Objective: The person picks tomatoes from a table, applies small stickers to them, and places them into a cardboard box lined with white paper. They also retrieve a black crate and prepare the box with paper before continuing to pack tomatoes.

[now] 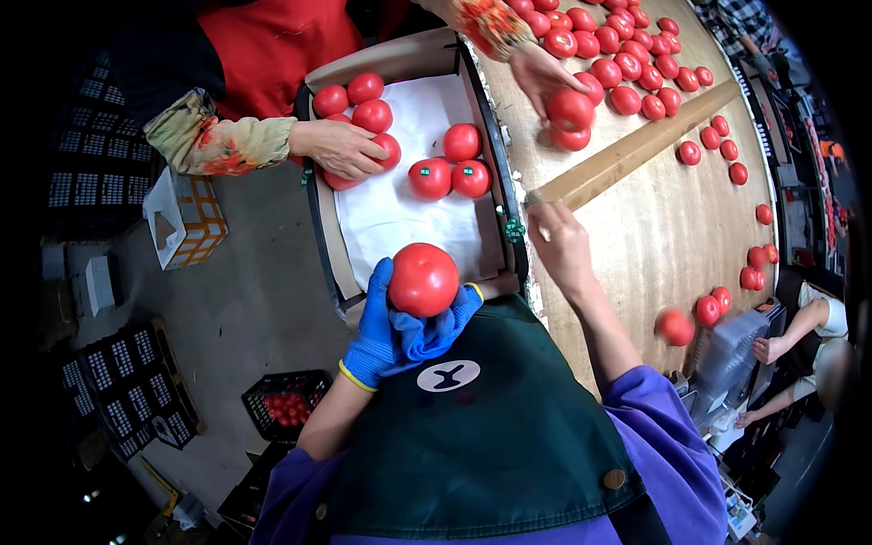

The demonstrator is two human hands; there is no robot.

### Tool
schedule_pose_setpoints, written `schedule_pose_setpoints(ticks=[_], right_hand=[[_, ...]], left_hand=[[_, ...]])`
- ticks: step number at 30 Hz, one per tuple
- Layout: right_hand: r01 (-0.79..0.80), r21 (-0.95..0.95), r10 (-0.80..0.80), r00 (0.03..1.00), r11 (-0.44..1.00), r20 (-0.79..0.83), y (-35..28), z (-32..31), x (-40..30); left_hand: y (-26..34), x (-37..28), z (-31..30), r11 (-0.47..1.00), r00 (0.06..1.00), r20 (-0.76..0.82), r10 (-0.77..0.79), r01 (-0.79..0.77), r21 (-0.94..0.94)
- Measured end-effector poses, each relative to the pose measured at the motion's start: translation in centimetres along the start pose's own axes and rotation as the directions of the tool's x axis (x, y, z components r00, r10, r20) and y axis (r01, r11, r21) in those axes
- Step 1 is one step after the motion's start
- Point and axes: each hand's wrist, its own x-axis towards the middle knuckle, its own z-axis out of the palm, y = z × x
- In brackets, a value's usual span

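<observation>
My left hand (388, 327), in a blue knit glove with yellow trim, holds a large red tomato (424, 279) over the near end of a lined crate (520, 238). A second blue glove is bunched beneath the tomato, with no hand seen in it. My bare right hand (560, 242) is at the table edge, by the end of a cardboard divider strip (613, 158); its fingers are curled, and whether they grip anything is unclear. In the crate, tomatoes lie on white paper (402, 228), including two with small green stickers (430, 178).
A co-worker's left-side hand (340, 148) touches tomatoes in the crate; the other (545, 78) is at tomatoes on the table (613, 238). Another person (811, 327) stands at the right beside clear plastic trays (732, 347). Black crates (286, 402) and a taped box (187, 218) stand on the floor.
</observation>
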Motion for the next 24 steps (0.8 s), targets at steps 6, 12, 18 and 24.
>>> schedule_pose_setpoints(ticks=[6,12,18,24], right_hand=[[0.047,0.05,-0.055,0.985,0.998,0.166,-0.1,1.7,-1.2],[-0.703,0.709,0.083,0.704,-0.058,0.705,-5.6,0.5,-1.5],[-0.411,0.597,0.294,0.595,-0.689,0.748,1.4,0.9,-3.6],[0.335,0.71,0.784,0.312,-0.62,0.537,13.4,-5.1,-7.5]], left_hand=[[-1.3,-0.5,2.7,0.969,0.98,0.172,-0.097,0.132,-0.207],[-1.8,1.3,1.9,-0.258,0.785,0.351,0.51,-0.249,0.934],[4.5,2.8,1.7,-0.32,0.706,0.269,0.655,-0.063,0.945],[10.9,10.9,1.5,-0.347,0.57,0.301,0.764,-0.031,0.938]])
